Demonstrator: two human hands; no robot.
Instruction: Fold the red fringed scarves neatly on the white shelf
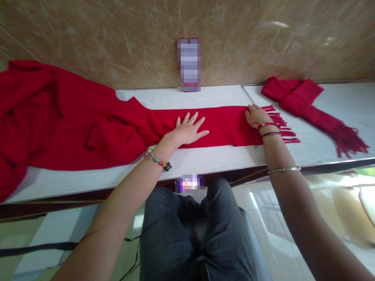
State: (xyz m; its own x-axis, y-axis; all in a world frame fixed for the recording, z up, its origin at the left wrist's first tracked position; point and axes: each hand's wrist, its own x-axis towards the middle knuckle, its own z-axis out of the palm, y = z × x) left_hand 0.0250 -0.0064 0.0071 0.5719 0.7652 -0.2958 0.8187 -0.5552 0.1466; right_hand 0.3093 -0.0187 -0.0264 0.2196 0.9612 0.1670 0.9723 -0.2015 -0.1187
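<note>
A long red scarf (222, 125) stretches across a white wood-grain tabletop (216, 156), flat on the right and heaped in loose folds on the left. My left hand (189, 130) presses on the flat stretch, palm down, fingers spread. Near the fringe (283, 125) at the scarf's right end, my right hand (259, 116) rests on the cloth with its fingers bent and close together. Its fingertips are at the far edge of the scarf. Part of the cloth under both hands is hidden.
A second red scarf (295, 95), folded over itself with a fringed end, lies at the far right. A phone-like object (189, 64), blurred out, leans on the brown marbled wall (131, 43). The tabletop's front edge runs just above my knees.
</note>
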